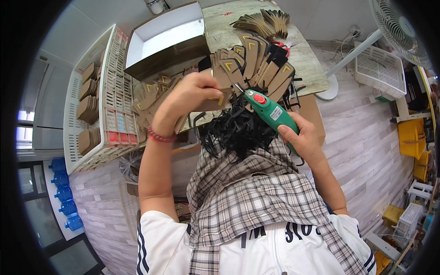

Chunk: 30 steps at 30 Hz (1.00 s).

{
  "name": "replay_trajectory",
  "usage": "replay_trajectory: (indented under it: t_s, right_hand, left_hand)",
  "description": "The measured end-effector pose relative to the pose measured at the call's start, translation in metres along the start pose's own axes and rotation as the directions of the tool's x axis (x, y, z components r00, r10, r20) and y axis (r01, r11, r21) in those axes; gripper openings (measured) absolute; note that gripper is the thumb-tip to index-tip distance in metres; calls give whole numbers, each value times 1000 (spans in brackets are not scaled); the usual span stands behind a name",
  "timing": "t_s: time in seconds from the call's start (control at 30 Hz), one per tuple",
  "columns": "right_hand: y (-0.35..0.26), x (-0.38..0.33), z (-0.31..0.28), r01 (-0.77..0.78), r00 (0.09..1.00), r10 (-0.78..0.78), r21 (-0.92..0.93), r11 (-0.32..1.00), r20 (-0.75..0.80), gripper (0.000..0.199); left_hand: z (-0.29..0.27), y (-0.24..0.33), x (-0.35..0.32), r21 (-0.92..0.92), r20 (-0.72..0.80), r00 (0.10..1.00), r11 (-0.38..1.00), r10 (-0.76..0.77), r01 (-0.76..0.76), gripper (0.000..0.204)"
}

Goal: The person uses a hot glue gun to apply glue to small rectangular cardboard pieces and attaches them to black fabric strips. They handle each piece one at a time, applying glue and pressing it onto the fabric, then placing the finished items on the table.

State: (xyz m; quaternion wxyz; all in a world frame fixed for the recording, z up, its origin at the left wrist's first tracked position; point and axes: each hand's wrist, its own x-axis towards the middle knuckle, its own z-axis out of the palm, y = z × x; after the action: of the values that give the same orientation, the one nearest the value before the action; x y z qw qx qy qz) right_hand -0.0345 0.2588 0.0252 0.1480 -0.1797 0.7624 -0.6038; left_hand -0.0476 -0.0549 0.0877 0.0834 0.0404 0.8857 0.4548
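Note:
My right hand is wrapped round green electric scissors with a red button, their narrow metal tip pointing up and left. My left hand pinches a flat brown piece with a yellow mark, close to that tip. Whether the blades touch the piece, I cannot tell. Below both hands, a heap of thin black strips lies on my plaid apron. Just beyond the tool, brown pieces with yellow angular marks fan out on the table.
A white-lined open box and a white plastic crate with stacked brown pieces stand to the left. Red-handled scissors lie near more brown pieces at the back. A standing fan and white basket are at right.

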Motion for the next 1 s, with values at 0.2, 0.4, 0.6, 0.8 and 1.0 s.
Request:
replay_trajectory:
  t_s: [0.2,0.4,0.6,0.8,1.0]
  right_hand:
    - [7,-3,-1,-66,996,70,63,996,-59,31]
    - [14,-1,2,-138,984,144,68,988,-105,29]
    - [14,0,1,-142,979,152,84,986,-137,29]
    - [13,8,12,-99,976,113,81,992,-189,30]
    - [9,6,18,-56,977,66,56,997,-204,32]
  left_hand:
    - [-13,-53,2,112,-719,695,985,-11,131,20]
    - [99,-89,107,173,-766,615,861,-188,479,47]
    - [120,-88,121,113,-936,348,983,56,146,30]
    - [96,-45,83,-638,-738,629,555,-244,-533,9]
    - [101,-14,56,-837,-547,753,245,-365,-489,11]
